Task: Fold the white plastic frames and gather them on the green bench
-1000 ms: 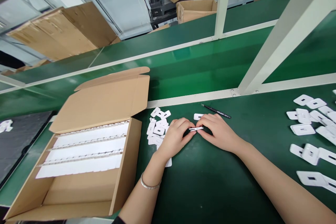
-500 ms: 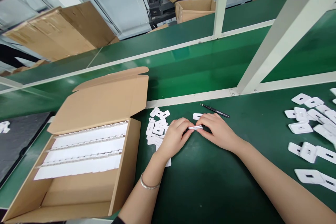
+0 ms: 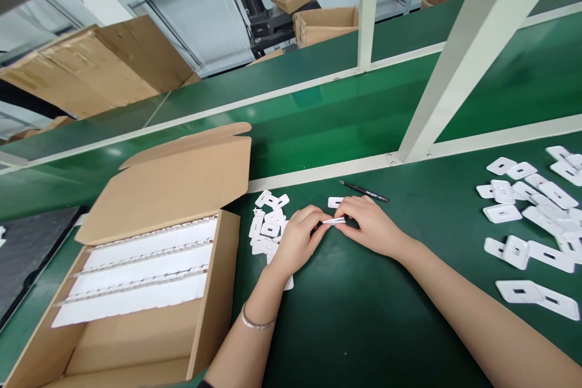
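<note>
Between my two hands is a thin white plastic plate (image 3: 334,220), seen edge-on. My left hand (image 3: 300,236) pinches its left end between thumb and fingers. At the other end, my right hand (image 3: 367,222) grips it the same way. Just behind my right fingers lies a single white plate with a dark slot (image 3: 335,202). Black tweezers (image 3: 365,190) rest on the green bench beyond that hand. A pile of white slotted plates (image 3: 270,229) lies left of my left hand, which partly covers it.
An open cardboard box (image 3: 213,303) with rows of white dividers stands at the left. Many white slotted plates (image 3: 516,291) are scattered at the right. A pale metal post (image 3: 473,54) and rail (image 3: 318,173) border the bench's back. A dark mat (image 3: 34,267) lies far left.
The view has shifted slightly, bringing more of the right-hand plates into sight. Both hands keep their grip on the thin white plate, its tilt changed a little.
</note>
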`<action>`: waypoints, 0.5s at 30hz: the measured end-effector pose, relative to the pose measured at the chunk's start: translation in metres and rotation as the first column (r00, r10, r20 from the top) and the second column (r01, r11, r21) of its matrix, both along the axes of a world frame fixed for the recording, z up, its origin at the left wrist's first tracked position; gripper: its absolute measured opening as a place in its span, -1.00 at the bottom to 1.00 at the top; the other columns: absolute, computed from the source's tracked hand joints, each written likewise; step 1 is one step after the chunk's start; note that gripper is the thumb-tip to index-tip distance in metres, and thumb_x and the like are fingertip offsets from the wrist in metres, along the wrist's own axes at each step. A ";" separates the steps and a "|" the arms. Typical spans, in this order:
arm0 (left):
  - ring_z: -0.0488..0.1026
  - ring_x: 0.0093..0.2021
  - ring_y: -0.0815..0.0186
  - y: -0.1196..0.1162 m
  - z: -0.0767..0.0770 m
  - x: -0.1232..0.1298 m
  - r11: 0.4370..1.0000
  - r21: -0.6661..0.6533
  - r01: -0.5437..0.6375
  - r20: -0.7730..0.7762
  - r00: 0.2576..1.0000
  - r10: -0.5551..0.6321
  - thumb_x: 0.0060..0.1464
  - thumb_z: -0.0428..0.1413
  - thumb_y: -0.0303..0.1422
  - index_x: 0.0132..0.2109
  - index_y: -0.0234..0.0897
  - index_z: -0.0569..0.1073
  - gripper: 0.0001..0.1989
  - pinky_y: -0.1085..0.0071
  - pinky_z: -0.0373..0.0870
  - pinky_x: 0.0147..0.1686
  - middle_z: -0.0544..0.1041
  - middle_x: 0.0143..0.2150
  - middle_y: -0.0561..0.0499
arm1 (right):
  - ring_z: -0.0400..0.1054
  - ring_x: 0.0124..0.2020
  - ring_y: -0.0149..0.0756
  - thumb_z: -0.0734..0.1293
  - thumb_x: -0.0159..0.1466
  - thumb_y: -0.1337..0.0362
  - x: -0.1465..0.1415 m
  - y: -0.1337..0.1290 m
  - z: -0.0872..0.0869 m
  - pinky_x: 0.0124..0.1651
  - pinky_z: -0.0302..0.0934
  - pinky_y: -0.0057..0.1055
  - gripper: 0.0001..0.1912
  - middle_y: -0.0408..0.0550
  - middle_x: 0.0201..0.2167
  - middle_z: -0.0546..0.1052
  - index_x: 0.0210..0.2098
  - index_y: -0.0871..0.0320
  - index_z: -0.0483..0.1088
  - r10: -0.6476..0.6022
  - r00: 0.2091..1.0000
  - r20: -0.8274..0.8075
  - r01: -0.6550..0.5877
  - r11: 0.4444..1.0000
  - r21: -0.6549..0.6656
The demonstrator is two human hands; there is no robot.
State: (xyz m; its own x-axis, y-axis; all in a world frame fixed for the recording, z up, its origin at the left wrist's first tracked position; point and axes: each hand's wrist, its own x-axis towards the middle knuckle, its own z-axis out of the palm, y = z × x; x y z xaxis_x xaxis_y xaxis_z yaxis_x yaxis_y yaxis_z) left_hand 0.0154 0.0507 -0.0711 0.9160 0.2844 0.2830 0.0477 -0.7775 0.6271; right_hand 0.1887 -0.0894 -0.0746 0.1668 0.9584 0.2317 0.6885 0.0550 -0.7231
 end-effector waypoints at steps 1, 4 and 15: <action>0.49 -0.16 0.25 0.000 0.000 0.000 1.000 -0.005 -0.003 0.011 1.000 0.003 0.44 0.06 -0.38 0.00 -0.19 0.51 -0.87 0.31 0.40 -0.17 0.52 -0.13 -0.03 | 0.42 -0.18 -0.19 0.29 0.44 0.28 0.000 0.000 0.001 -0.04 0.12 -0.24 -0.94 -0.09 -0.23 0.53 -0.20 0.08 0.38 0.000 1.000 -0.006 0.000 1.000 0.000; 0.48 -0.17 0.24 0.000 0.000 -0.001 1.000 -0.007 -0.020 0.053 0.998 0.020 0.44 0.05 -0.37 0.02 -0.20 0.50 -0.86 0.30 0.41 -0.19 0.52 -0.11 -0.06 | 0.43 -0.22 -0.23 0.28 0.47 0.23 -0.002 -0.001 0.004 -0.02 0.14 -0.23 -0.92 -0.10 -0.20 0.55 -0.16 0.07 0.38 -0.002 0.999 -0.039 0.002 1.000 0.006; 0.50 0.08 0.15 0.000 0.003 -0.002 0.980 0.191 -0.049 0.202 0.979 0.009 0.41 0.09 -0.45 0.03 -0.16 0.44 -0.87 0.14 0.50 0.04 0.50 -0.02 -0.08 | 0.37 -0.21 -0.26 0.27 0.51 0.16 -0.008 -0.002 0.011 -0.14 0.32 -0.31 -0.86 -0.04 -0.14 0.43 -0.11 0.05 0.41 0.009 0.964 -0.265 0.013 0.996 0.083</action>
State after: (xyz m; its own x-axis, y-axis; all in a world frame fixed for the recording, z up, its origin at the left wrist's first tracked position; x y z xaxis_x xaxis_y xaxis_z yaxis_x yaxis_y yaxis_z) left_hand 0.0132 0.0510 -0.0680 0.8275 0.2319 0.5114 -0.0387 -0.8851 0.4639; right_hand 0.1803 -0.0918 -0.0634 0.2352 0.9371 0.2581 0.4729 0.1217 -0.8727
